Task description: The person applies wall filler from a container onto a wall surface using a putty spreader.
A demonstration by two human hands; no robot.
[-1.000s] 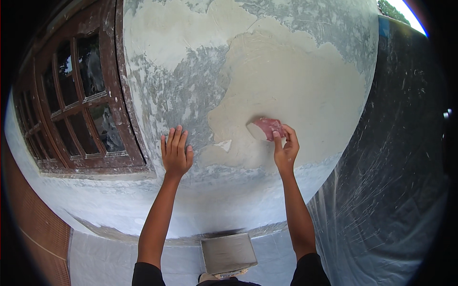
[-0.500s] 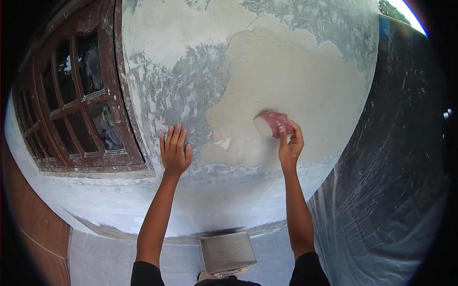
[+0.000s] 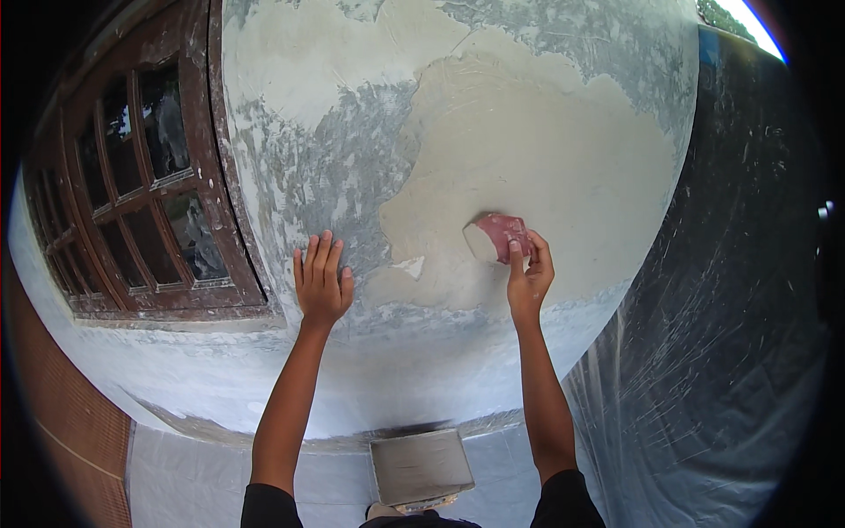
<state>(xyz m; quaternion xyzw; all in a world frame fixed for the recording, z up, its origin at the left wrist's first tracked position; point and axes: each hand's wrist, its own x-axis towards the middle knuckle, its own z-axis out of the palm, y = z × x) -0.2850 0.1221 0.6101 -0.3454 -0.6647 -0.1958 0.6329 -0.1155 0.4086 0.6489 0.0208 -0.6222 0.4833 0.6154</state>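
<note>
In front of me stands a wall (image 3: 308, 167) with patchy grey and white plaster. A smoother beige patch of filler (image 3: 546, 132) spreads over its middle and right. My left hand (image 3: 322, 280) rests flat on the grey part, fingers stretched out, to the left of the patch. My right hand (image 3: 531, 277) pinches a reddish putty scraper (image 3: 506, 238) between thumb and fingers. The scraper has a pale blade-like side to its left and lies against or very near the beige patch; its exact contact is hidden. A small white raised flake (image 3: 412, 266) shows between my hands.
A brown wooden window (image 3: 141, 185) with several panes is at the left. A dusty rectangular box or board (image 3: 422, 466) lies on the sheet-covered floor (image 3: 229, 466) below. Dark plastic sheeting (image 3: 704, 290) hangs at the right. A brown woven panel (image 3: 62, 414) stands at the lower left.
My right hand and the scraper have moved slightly down and left along the wall, and more of the pale side shows. My left hand stays in place.
</note>
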